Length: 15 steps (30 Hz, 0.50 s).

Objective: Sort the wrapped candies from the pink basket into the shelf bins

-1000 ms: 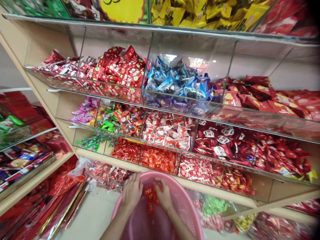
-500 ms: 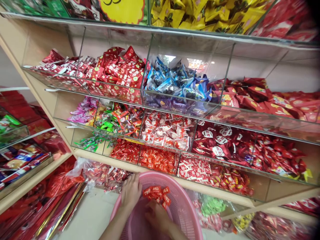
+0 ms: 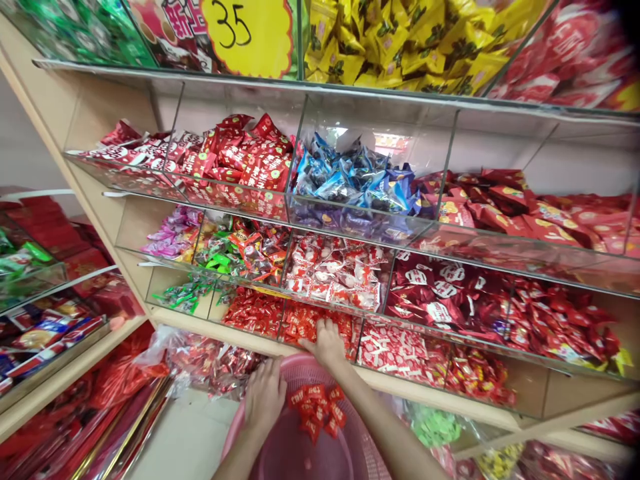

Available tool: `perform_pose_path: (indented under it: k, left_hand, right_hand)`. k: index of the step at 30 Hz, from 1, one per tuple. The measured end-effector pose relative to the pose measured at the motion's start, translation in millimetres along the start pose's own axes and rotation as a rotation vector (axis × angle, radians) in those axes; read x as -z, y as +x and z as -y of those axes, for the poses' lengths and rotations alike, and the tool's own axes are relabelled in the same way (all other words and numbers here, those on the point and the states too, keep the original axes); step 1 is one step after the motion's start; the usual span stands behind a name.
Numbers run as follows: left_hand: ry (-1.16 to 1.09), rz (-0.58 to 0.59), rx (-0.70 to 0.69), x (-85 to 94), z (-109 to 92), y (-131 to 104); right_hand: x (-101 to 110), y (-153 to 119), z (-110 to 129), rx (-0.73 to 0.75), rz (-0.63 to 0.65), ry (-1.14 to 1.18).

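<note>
My left hand [image 3: 265, 392] is closed over the left rim of a pink plastic basket [image 3: 299, 362]. A small heap of red wrapped candies [image 3: 317, 407] lies inside the basket. My right hand [image 3: 327, 343] reaches past the basket's far rim to the lowest shelf. Its thumb stands apart from the fingers, and the fingertips rest at the front of a bin of orange-red wrapped candies [image 3: 303, 319]. Nothing shows in that hand, though its palm side is hidden.
Clear dividers split the shelves into candy bins, with red-and-white candies [image 3: 393, 343] right of my right hand. Blue packets [image 3: 345, 177] sit higher up. A wooden shelf edge [image 3: 240, 339] runs behind the basket. Bagged candies [image 3: 213, 357] lie on the floor at left.
My right hand has moved out of the basket, up and forward to the orange-red candy bin. My left hand stays on the rim. The view has tipped slightly upward.
</note>
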<state>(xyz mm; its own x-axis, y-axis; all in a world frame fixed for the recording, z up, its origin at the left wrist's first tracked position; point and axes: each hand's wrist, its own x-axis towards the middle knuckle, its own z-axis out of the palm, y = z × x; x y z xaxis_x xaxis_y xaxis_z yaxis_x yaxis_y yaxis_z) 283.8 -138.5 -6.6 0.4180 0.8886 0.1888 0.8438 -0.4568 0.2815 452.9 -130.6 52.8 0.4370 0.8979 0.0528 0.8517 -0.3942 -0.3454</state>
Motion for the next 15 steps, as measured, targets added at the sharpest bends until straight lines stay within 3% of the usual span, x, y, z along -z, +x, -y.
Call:
perform_pose_path:
  k: [6,15]
  left_hand:
    - [-0.006,-0.015,-0.018,-0.8,1,1]
    - [-0.018,0.003,-0.008,1.0,0,0]
  right_hand:
    - [-12,8,12,-0.051,0.044,-0.053]
    - [-10,7,10,0.037,0.085,-0.075]
